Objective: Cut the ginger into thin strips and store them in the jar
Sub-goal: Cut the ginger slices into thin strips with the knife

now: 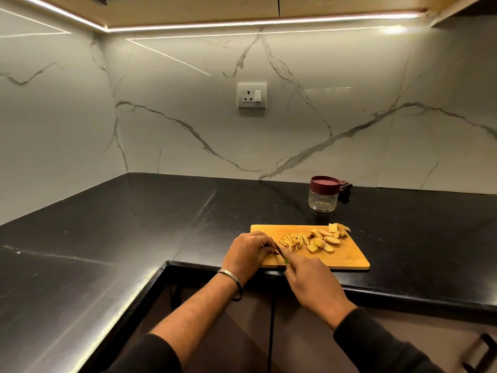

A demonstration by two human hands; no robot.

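You are standing in a home kitchen. A black stone worktop [134, 227] runs round a corner under a marble-look wall [188, 103] with a wall socket [252, 95], lit by strip lights [242, 24] beneath the cupboards [215, 6], and a wooden chopping board [344, 254] lies on it.

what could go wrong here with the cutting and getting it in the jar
1. The left hand has its fingertips curled right beside the knife held by the right hand, so a slip could nick a finger.
2. The cutting board sits at the counter's front edge; a push might shift it off.
3. The jar has its lid on and stands behind the board, so strips may spill when carried over.
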